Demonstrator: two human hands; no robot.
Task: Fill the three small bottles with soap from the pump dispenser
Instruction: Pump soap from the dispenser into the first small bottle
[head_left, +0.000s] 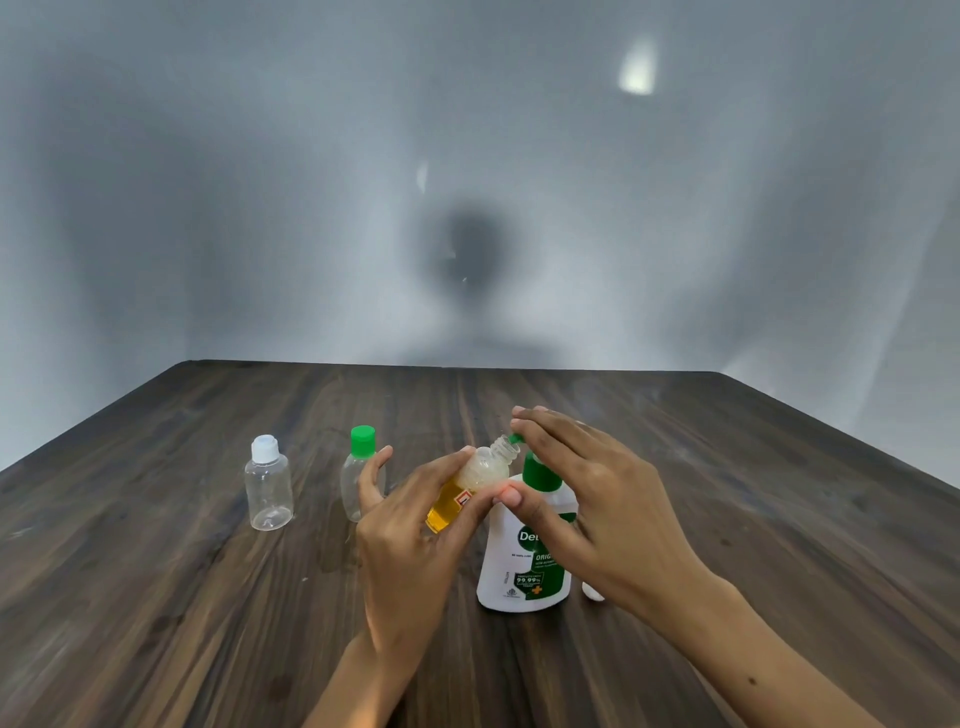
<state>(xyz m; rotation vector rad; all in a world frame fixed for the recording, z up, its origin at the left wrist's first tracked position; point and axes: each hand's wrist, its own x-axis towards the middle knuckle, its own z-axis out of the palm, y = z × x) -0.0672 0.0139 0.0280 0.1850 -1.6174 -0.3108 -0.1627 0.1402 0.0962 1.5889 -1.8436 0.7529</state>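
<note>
Left hand (415, 540) grips tilted small bottle (475, 480), its mouth angled up-right just under the nozzle; right hand (587, 493), fingers flat, presses pump dispenser (524, 561).

Two capped bottles, white-capped (268, 483) and green-capped (359, 470), stand left on the table (753, 467). The pump dispenser (525, 561) blocks the centre. Bare wood lies open far right and behind.

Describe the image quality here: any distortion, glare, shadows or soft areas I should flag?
Head view: wide-angle bowing curves the wall and splays the table edges; a dark round shadow sits mid-wall with a bright glare patch upper right; the wall looks smeared, while the left hand, right hand, held bottle and pump dispenser are fairly sharp.
</note>
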